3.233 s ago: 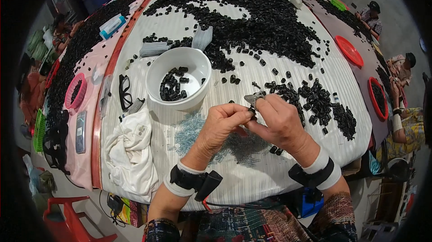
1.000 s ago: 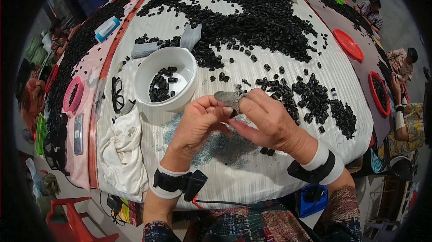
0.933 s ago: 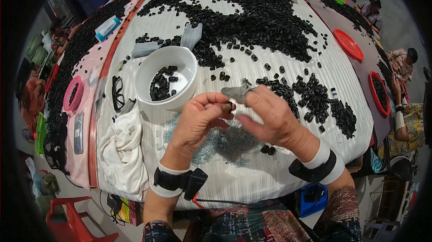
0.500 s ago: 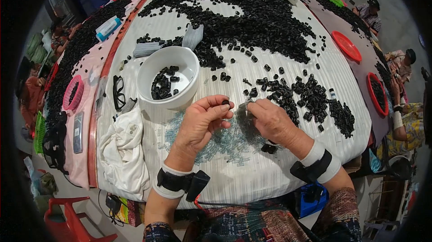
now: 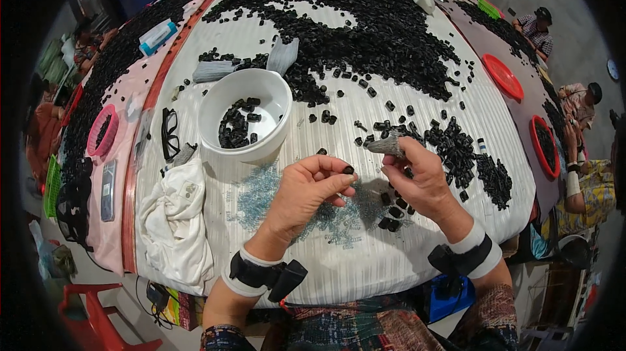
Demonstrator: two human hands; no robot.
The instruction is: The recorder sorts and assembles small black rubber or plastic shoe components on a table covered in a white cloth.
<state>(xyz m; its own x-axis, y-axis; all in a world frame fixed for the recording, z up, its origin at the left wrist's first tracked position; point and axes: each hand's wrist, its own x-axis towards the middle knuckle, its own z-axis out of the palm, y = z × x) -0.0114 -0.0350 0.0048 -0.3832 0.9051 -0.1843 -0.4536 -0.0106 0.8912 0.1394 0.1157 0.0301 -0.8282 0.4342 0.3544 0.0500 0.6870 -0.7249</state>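
Note:
Between its thumb and fingertips, my left hand pinches a small black plastic piece over the middle of the table. To its right is my right hand, index finger stretched out and wrapped in a grey fabric finger sleeve. Its thumb stands apart from that finger, and I see nothing held there. Under my hands lies a scatter of small pale springs. Loose black pieces lie beyond and right of my right hand. A white bowl at the left holds several black pieces.
A large heap of black pieces covers the far table. Black eyeglasses and a white cloth lie at the left, grey fabric pieces by the bowl. Red trays sit on the right table, where other people work.
My right hand has moved away from the left, to the right, and its index finger has straightened. My left hand has shifted slightly right and down, still pinching the black piece.

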